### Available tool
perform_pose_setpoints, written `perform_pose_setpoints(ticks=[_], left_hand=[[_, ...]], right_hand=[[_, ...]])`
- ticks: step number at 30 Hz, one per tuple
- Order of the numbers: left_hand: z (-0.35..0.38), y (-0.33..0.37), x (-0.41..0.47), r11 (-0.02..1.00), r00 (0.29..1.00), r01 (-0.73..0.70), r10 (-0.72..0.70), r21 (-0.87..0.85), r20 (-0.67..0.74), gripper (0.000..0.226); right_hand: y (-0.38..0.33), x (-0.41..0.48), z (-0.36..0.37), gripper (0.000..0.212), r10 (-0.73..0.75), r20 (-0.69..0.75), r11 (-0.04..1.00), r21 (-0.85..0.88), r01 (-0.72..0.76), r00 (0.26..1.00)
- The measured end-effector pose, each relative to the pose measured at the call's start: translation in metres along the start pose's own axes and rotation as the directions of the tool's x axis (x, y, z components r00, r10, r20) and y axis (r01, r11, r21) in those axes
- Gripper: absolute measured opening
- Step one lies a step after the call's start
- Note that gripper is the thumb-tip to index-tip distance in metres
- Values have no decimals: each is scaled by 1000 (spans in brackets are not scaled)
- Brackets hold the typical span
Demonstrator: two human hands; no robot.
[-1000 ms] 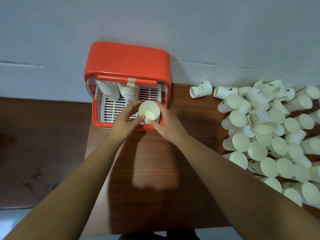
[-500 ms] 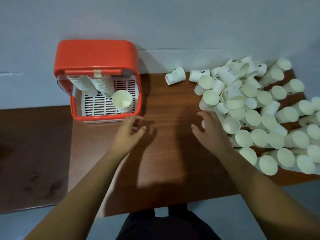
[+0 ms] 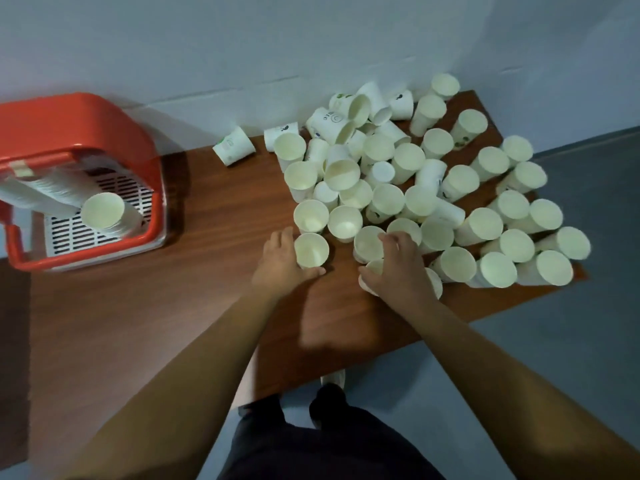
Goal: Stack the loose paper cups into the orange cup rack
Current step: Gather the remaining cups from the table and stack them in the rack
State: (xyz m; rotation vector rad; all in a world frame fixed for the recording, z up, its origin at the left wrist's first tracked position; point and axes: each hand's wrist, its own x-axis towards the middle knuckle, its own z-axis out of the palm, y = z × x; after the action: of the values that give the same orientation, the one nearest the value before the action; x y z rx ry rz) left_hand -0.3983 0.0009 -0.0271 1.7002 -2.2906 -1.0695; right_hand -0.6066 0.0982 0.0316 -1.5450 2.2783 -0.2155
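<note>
Wooden surface (image 3: 214,306) is judged far from cleared: few nested stacks (image 3: 104,213) are held in the orange cup rack (image 3: 69,123) at its left edge, dozens of loose paper cups (image 3: 415,199) lie heaped toward its right edge, and an upright cup (image 3: 311,249) is gripped by curled fingers of the left hand (image 3: 280,265), a half-hidden cup (image 3: 373,267) by those of the right hand (image 3: 398,268).

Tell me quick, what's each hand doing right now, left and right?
Left hand: fingers and thumb curled round a paper cup, holding it.
Right hand: lies over cups at the near edge of the cup pile; grip cannot be told.
</note>
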Motion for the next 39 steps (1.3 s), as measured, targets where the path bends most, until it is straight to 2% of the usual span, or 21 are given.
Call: perform_pose_setpoints(ticks=[3, 6, 8, 14, 20, 23, 28, 31, 37, 39], left_hand=[[17, 5, 3, 999, 997, 35, -35, 5, -64, 92], [29, 5, 4, 999, 991, 31, -28, 18, -131, 75], [31, 6, -1, 1000, 986, 28, -27, 7, -162, 69], [22, -4, -31, 988, 975, 62, -90, -139, -202, 70], [-3, -20, -58, 943, 953, 117, -194, -310, -232, 70], [-27, -30, -67, 917, 929, 127, -243, -378, -279, 82], [-77, -48, -83, 897, 896, 58, -240, -438, -374, 67], [-121, -77, -96, 877, 853, 53, -288, -477, -435, 73], [-209, -148, -111, 892, 745, 4, -304, -452, -593, 82], [-228, -170, -105, 895, 732, -11, -296, -445, -613, 81]], right_hand=[[6, 13, 10, 84, -27, -14, 999, -36, 27, 1000], [9, 29, 19, 88, -40, 22, 995, -88, 42, 999], [10, 36, 23, 83, -44, 28, 993, -108, 46, 999], [13, 44, 26, 59, -108, -26, 986, -132, 103, 994], [-11, 28, 9, 63, -198, -170, 980, -27, 196, 965], [-40, 23, 4, 67, -269, -190, 957, 55, 283, 944], [-109, 26, 8, 72, -372, -118, 919, 98, 383, 921], [-159, 31, 17, 72, -441, -99, 886, 111, 450, 892], [-248, 37, 31, 73, -509, -93, 839, 169, 518, 856], [-271, 39, 36, 71, -514, -94, 831, 192, 522, 853]])
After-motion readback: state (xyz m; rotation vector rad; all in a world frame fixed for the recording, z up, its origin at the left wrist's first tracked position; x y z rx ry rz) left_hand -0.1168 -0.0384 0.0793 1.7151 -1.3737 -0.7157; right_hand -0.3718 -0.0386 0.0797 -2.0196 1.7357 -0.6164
